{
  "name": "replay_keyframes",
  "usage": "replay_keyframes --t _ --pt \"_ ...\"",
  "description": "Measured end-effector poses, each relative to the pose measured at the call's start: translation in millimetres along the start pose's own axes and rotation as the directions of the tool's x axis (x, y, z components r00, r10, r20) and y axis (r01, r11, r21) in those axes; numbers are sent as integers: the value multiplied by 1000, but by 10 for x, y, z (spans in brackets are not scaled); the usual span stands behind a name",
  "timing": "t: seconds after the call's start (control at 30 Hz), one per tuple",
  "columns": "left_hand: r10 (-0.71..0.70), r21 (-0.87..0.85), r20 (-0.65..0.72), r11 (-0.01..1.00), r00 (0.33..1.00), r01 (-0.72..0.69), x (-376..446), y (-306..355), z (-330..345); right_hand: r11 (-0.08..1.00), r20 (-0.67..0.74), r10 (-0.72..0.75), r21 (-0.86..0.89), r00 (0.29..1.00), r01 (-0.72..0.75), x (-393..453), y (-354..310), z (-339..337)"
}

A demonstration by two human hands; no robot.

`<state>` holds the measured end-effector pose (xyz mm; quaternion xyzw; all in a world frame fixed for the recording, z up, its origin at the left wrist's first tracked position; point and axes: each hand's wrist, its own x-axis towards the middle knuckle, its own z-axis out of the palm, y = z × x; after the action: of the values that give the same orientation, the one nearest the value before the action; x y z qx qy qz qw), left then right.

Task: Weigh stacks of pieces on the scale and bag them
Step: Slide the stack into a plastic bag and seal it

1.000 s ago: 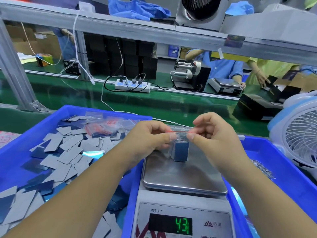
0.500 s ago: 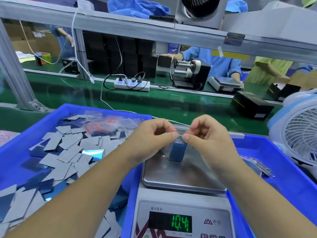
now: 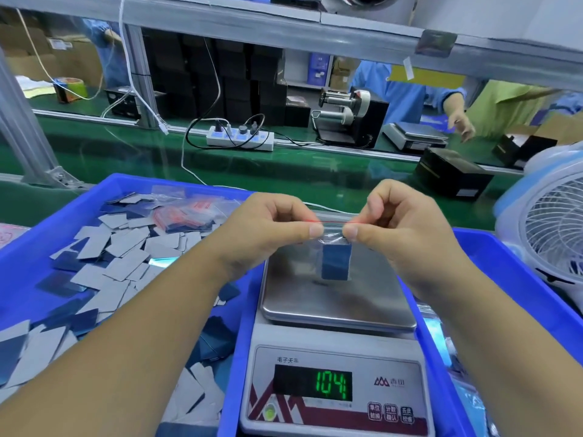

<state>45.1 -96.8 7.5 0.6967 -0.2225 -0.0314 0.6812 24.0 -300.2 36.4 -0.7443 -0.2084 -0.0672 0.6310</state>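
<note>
A small clear plastic zip bag with a red seal line (image 3: 331,239) is pinched at its top edge by both hands over the steel pan of the white electronic scale (image 3: 334,305), whose green display shows 104 with any decimal mark unclear. The left hand (image 3: 268,230) and the right hand (image 3: 397,228) are held thumb-tip to thumb-tip, thumbs and forefingers pressed on the seal strip. A compact blue stack of pieces (image 3: 336,262) is seen inside the bag; whether it rests on the pan cannot be told. The sealing step appears to be in hand. A firm pinch run along the red strip is judged to be called for next, then placing with the filled bags. Loose grey and blue pieces (image 3: 104,263) are heaped in the blue plastic tray (image 3: 19,257) at left.
</note>
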Motion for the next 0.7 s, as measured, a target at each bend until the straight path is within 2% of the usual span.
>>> replay_keyframes --t 0.13,0.23,0.27,0.33,0.4,0.5,0.7 --pt "-61 80 0 995 998 61 10 16 -44 996 31 73 56 997 -75 27 -4 -27" --pt "-128 146 -21 981 992 130 5 -6 -27 971 -6 212 117 977 -210 60 93 -38" --pt "-142 197 -50 969 989 149 6 -23 -7 960 -26 267 93 963 -263 63 143 -33" --pt "-104 447 -106 884 989 140 10 -63 37 941 -91 323 -72 942 -330 59 272 -24" --pt "-23 643 -99 762 995 81 13 -61 86 900 -160 278 -301 947 -315 58 366 -21" --pt "70 697 -135 716 988 44 32 -81 67 806 -185 141 -549 973 -221 69 391 -24" --pt "51 615 -258 779 965 123 65 -140 -60 766 -153 62 -626 986 -145 65 345 14"
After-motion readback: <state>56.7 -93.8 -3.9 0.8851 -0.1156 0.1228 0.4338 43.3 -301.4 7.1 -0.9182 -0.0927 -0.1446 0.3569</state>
